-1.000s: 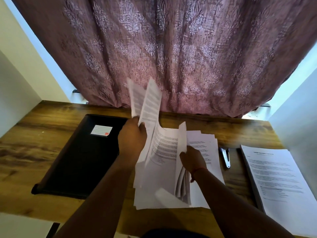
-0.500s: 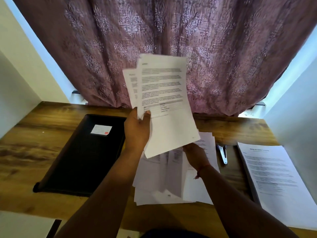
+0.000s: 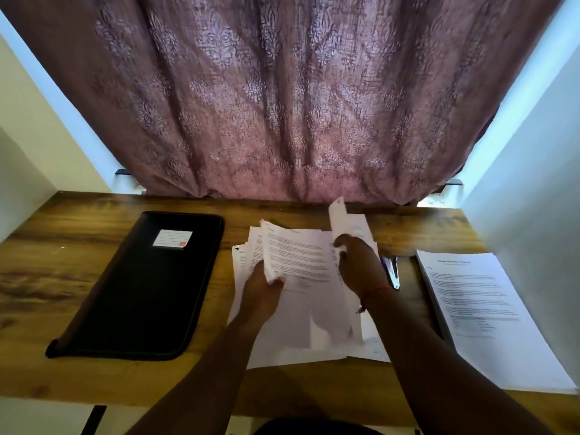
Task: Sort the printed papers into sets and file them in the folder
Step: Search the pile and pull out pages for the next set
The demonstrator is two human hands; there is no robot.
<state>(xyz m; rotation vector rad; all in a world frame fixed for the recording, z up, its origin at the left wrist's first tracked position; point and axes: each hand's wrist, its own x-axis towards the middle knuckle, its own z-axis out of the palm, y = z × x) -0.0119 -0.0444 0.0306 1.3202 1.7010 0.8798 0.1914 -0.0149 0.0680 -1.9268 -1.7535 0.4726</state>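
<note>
**White sheets back down on the pile**

White printed sheets (image 3: 298, 262) that the left hand (image 3: 262, 291) held raised in front of the curtain (image 3: 282, 98) half a second ago are now lowered onto the loose pile (image 3: 301, 334) in the middle of the wooden desk (image 3: 56, 277). The right hand (image 3: 357, 265), which was tucked under the raised pages, now shows above the pile and holds a single sheet (image 3: 340, 219) lifted at the pile's far right corner.

The left hand lies low over the pile's left part, thumb on top of the sheets' near left edge and fingers beneath, so it grasps them. The right hand is turned palm-down with its fingers curled round the lower edge of the lifted sheet, which stands up towards the curtain. A red thread circles the right wrist. Both forearms reach in from the near edge of the desk.

The pile is untidy, with pages fanned out at differing angles and corners sticking out on the left and far sides. The black folder (image 3: 141, 287) lies closed on the desk to the left of the pile, a white label on its cover. A neat stack (image 3: 480, 312) of printed papers sits at the right of the desk, and a stapler (image 3: 392, 273) lies between it and the pile.
</note>
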